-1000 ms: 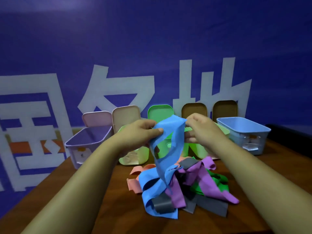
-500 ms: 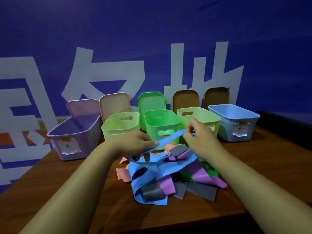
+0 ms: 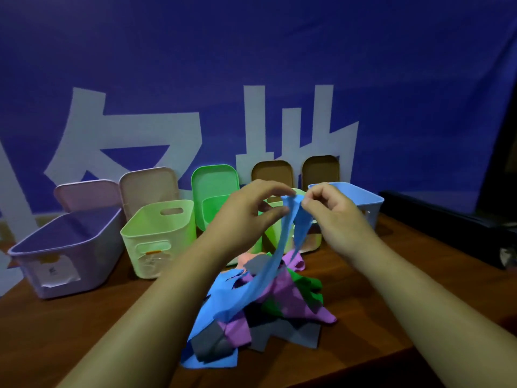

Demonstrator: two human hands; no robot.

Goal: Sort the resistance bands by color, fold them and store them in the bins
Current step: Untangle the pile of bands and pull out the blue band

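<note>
My left hand (image 3: pixel 246 211) and my right hand (image 3: pixel 333 211) pinch the top end of a blue band (image 3: pixel 268 264) between them, raised above the table. The band hangs in two strands down into a tangled pile (image 3: pixel 260 312) of blue, purple, green, grey and salmon bands on the wooden table (image 3: pixel 70 331). Behind stand open bins: a lilac bin (image 3: pixel 64 256), a pale green bin (image 3: pixel 159 236), a bright green bin (image 3: pixel 212 208) mostly behind my left hand, another pale green bin (image 3: pixel 296 236) behind the band, and a light blue bin (image 3: pixel 363 203).
Lids lean on the blue banner behind the bins: pink (image 3: pixel 86 194), beige (image 3: pixel 148 186), green (image 3: pixel 215 177) and two brown ones (image 3: pixel 272 170). A dark ledge (image 3: pixel 447 222) runs along the table's right side. The table's front edge is at the lower right.
Both hands came together and lifted the blue band's end up from just above the pile, drawing the band taut. The view shifted so the bins sit more to the left.
</note>
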